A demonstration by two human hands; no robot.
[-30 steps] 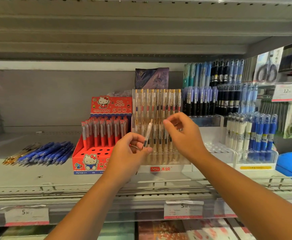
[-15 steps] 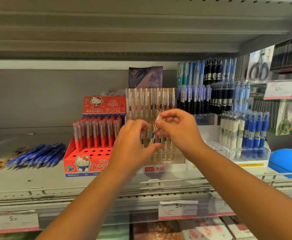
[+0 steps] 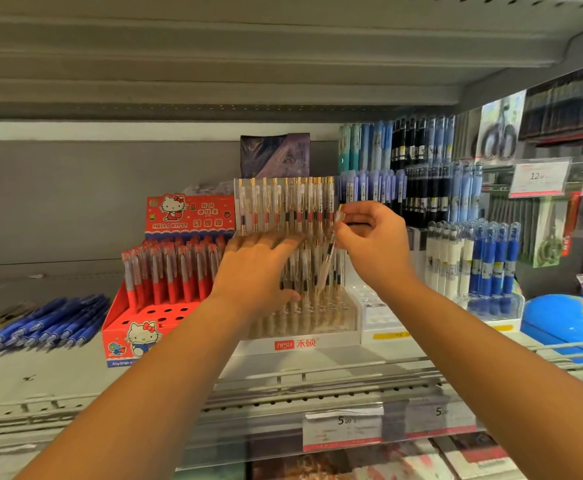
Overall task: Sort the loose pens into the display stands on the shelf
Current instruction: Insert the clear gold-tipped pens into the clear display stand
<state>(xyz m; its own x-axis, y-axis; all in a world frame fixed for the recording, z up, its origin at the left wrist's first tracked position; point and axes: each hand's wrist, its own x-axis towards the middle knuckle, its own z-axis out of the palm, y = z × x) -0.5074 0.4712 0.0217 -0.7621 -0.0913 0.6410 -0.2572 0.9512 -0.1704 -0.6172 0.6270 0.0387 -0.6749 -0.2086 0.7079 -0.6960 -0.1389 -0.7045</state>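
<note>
As your right hand (image 3: pixel 369 244) pinches a pen (image 3: pixel 328 258) tip-down over the stand (image 3: pixel 297 344), your left hand (image 3: pixel 255 271), fingers straight, rests on its rows; next, you likely need a free hole.

Hello Kitty stand (image 3: pixel 120 327) is bright red with a white cat print. Loose pens (image 3: pixel 54 323) are deep blue. Clear stand (image 3: pixel 317 341) has a white base with a red logo, and its see-through pens (image 3: pixel 276 206) are gold-trimmed. Shelf (image 3: pixel 40 375) is plain grey.

Your left hand (image 3: pixel 258 271) and right hand (image 3: pixel 373 244) are bare; the left forearm (image 3: pixel 144 393) and right forearm (image 3: pixel 490 358) are uncovered to the frame's lower edge.
</note>
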